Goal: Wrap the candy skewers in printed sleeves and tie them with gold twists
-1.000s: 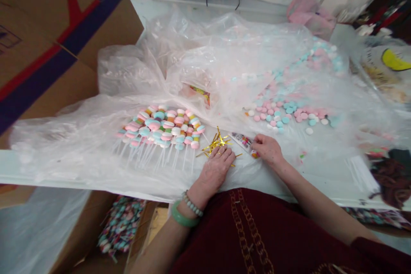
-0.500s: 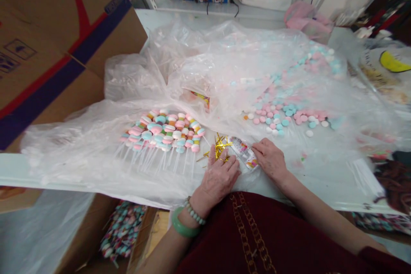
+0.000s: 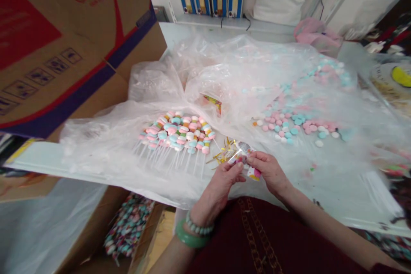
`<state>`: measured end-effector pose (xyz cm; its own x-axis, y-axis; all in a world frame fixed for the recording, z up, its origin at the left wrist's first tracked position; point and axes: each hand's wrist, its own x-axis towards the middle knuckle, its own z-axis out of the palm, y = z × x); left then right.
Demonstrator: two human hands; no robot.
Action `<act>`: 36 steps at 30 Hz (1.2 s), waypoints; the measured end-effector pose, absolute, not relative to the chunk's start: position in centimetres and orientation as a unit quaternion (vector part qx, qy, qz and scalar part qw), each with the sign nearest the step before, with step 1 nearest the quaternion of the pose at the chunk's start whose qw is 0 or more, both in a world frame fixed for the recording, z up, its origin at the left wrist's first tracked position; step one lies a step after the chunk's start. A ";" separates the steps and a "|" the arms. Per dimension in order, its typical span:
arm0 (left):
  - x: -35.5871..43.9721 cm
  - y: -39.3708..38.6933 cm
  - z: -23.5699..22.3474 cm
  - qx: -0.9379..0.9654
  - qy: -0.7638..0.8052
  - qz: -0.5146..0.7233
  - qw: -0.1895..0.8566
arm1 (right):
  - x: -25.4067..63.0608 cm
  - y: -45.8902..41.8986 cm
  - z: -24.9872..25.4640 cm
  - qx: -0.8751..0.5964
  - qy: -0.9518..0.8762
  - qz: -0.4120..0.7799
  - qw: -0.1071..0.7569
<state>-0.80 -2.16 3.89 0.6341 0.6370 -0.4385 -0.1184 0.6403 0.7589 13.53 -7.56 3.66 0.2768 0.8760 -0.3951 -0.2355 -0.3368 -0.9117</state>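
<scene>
Between both my hands is a small clear printed plastic bag (image 3: 255, 173), patterned in pink and yellow. My left hand (image 3: 226, 175) pinches its left side with thumb and fingers. On its other side my right hand (image 3: 267, 170) grips it, thumb on top. Gold twist ties (image 3: 224, 150) lie loose on the table just beyond my left hand. To the left, candy skewers (image 3: 176, 132) of pastel pink, blue and white pieces lie in a bunch, their white sticks pointing toward me. Loose pastel candies (image 3: 289, 126) are scattered to the right on plastic sheeting.
A large cardboard box (image 3: 128, 47) stands at the left. Crumpled clear plastic sheeting (image 3: 205, 64) covers much of the table. Behind are blue boxes (image 3: 219, 0) on a shelf and a pink bag (image 3: 317, 34). Below the edge, a carton holds many wrapped candies (image 3: 128, 224).
My left hand has left the gold twist ties and now pinches the bag. My right hand has brought the bag slightly nearer. The view has shifted, showing more of the shelf.
</scene>
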 end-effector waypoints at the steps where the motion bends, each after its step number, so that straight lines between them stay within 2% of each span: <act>1: -1.0 -2.2 4.0 0.329 0.372 0.254 0.830 | 12.8 -7.4 3.6 -0.612 -0.280 0.548 0.497; 4: -2.2 -2.0 3.9 0.282 0.402 0.316 0.812 | 10.8 -6.7 3.2 -0.623 -0.334 0.547 0.448; 12: -6.1 -1.5 2.8 0.181 0.456 0.382 0.783 | 7.4 -4.1 3.8 -0.627 -0.454 0.518 0.363; 15: -7.4 -0.6 2.2 0.170 0.492 0.425 0.740 | 7.1 -2.3 4.0 -0.663 -0.544 0.407 0.314; 18: -8.3 0.3 1.9 0.167 0.494 0.453 0.723 | 7.3 0.3 3.4 -0.741 -0.590 0.237 0.215; 21: -8.6 0.6 2.2 0.167 0.484 0.464 0.723 | 7.4 2.7 2.4 -0.766 -0.586 0.211 0.156; 30: -9.0 0.8 3.8 0.248 0.512 0.495 0.657 | 9.2 3.8 1.7 -0.735 -0.525 0.351 0.244; 36: -9.2 1.4 4.2 0.267 0.523 0.446 0.676 | 11.8 2.5 2.2 -0.591 -0.384 0.593 0.390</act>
